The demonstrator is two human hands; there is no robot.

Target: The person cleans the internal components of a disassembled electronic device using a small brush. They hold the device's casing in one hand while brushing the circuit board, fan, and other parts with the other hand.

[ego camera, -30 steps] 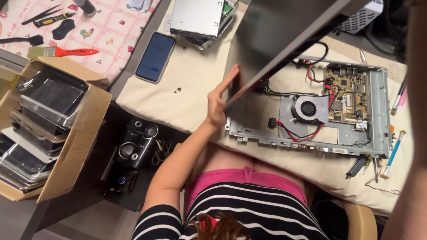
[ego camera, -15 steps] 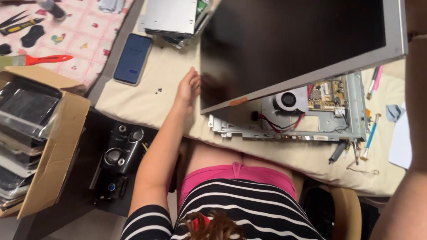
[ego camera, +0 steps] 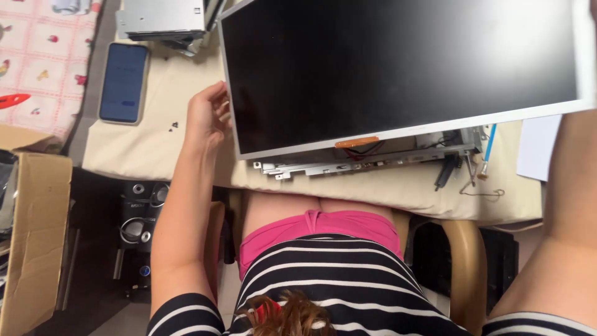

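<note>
- a cardboard box [ego camera: 34, 242] stood at the far left, beside the desk, and dark speakers [ego camera: 140, 211] sat on the floor just next to it.
- a dark phone [ego camera: 123, 82] lay flat on the beige cloth [ego camera: 155, 143], well apart from the work.
- a grey metal drive [ego camera: 163, 18] lay at the top edge of the cloth, near the panel's upper left corner.
- the left hand [ego camera: 208, 118] was at the left edge of the screen panel [ego camera: 398, 68]; the fingers were curled loosely, a little spread, and they touched the frame edge but did not pinch it.
- the panel was face up, black glass toward the camera, and it covered most of the metal chassis [ego camera: 367, 163], which showed only as a strip under the lower edge.
- an orange tape tab [ego camera: 356, 142] and thin wires showed at that lower edge; i think the panel should go down slowly there, so no wire is trapped.
- to do this well, i judge the hand should guide only the frame, not press the glass, and keep the left edge in line with the chassis.
- a blue tool [ego camera: 489, 149] and a black one lay on the cloth at the right, near the chassis corner.
- of the right hand only the forearm was visible at the far right; its state i could not tell.
</note>
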